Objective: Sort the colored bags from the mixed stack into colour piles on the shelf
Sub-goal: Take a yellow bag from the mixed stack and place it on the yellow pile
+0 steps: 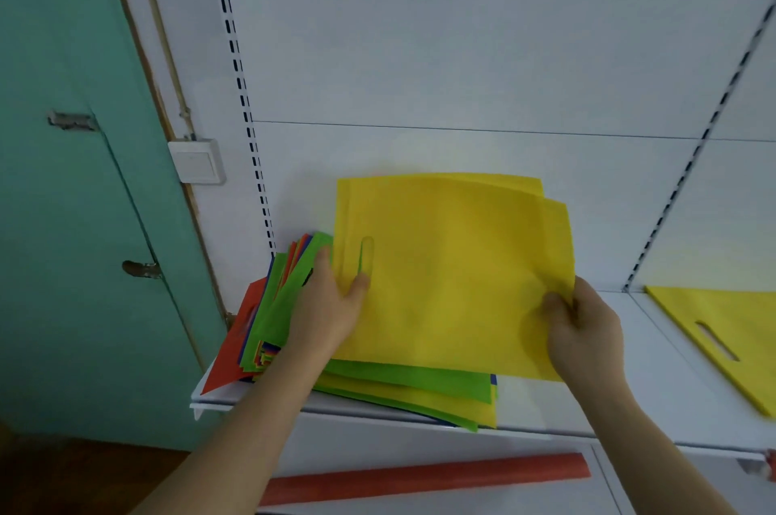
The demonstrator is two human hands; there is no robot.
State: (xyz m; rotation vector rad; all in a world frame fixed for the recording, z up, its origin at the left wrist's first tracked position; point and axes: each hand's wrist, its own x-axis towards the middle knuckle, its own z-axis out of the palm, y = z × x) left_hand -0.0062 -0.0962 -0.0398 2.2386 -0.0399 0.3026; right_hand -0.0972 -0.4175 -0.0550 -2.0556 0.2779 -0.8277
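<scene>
A mixed stack [390, 384] of green, yellow, red and blue bags lies on the left end of the white shelf [588, 426]. A yellow bag [449, 266] is lifted above the stack, tilted up toward the back wall. My right hand [581, 329] pinches its right lower edge. My left hand [331, 300] grips its left edge beside the handle slot, thumb on top. A second yellow sheet edge shows behind the lifted bag. Another yellow bag [726, 338] lies flat on the shelf at the far right.
A teal door [75, 178] and a white wall switch [196, 161] stand left of the shelving. Slotted uprights [239, 86] frame the white back panel. A red strip [424, 476] runs along the lower shelf front. Bare shelf surface lies between the stack and the right yellow bag.
</scene>
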